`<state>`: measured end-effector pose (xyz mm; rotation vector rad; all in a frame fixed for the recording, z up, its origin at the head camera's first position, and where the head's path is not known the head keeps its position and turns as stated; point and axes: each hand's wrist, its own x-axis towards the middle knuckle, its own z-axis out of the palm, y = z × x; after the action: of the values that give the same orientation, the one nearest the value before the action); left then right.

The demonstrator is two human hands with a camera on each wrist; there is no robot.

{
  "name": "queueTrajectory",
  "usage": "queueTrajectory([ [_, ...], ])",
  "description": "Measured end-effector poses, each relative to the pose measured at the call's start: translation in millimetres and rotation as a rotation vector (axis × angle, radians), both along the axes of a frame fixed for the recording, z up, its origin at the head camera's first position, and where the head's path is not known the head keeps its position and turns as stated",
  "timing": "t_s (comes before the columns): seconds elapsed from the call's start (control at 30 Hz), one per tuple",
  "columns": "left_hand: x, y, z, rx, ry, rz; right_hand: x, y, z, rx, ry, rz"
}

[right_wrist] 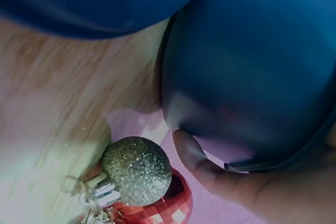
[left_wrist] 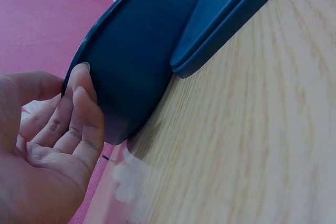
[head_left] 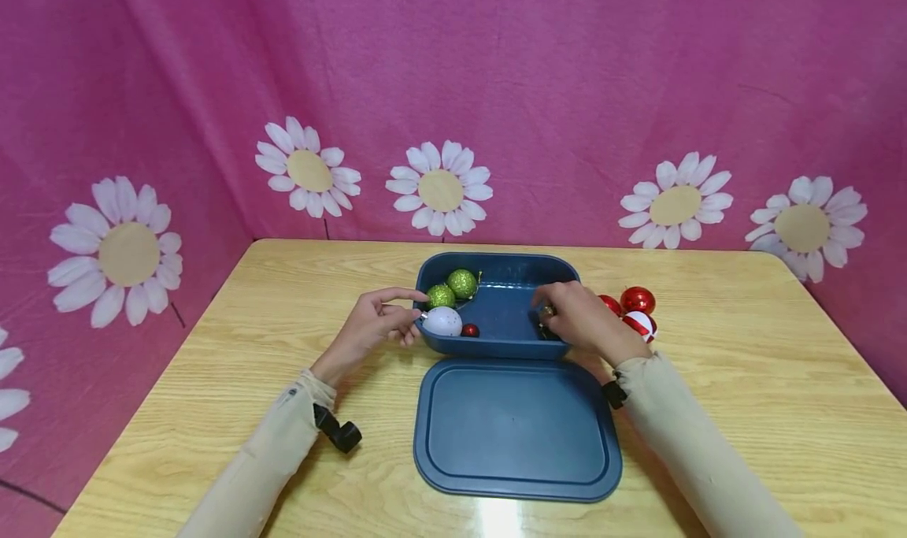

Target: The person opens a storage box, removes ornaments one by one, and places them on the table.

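A dark blue box (head_left: pixel 496 349) holds two green glitter baubles (head_left: pixel 462 283), a white bauble (head_left: pixel 442 322) and a small red bauble (head_left: pixel 471 330). At its left rim, my left hand (head_left: pixel 379 317) pinches the edge between thumb and fingers, right beside the white bauble's silver cap; the left wrist view shows fingertips (left_wrist: pixel 83 74) against the outer wall. My right hand (head_left: pixel 581 317) reaches over the right end, its curled fingers around a gold bauble (head_left: pixel 547 313) low inside. In the right wrist view, one fingertip (right_wrist: pixel 191 148) hangs outside that wall.
A matching blue lid (head_left: pixel 517 428) lies flat on the wooden table (head_left: pixel 744 349), just in front of the box. Right of the box are red baubles (head_left: pixel 638 299) and a red-and-white bauble (head_left: pixel 641 325). A gold glitter bauble (right_wrist: pixel 137 171) lies among them. Behind hangs a pink flowered curtain (head_left: pixel 553 89).
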<state>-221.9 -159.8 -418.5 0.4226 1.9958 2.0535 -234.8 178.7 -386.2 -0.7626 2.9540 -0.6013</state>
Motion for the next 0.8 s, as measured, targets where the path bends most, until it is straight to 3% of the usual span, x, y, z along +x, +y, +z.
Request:
queueTrajectory([
  [0.4,1.0,0,1.1,0.015,-0.03,-0.004,-4.5,6,0.8,-0.094,0.044,0.045],
  [0.8,0.8,-1,1.2,0.021,-0.039,-0.013,-0.6,17,20.7,-0.192,0.123,-0.054],
])
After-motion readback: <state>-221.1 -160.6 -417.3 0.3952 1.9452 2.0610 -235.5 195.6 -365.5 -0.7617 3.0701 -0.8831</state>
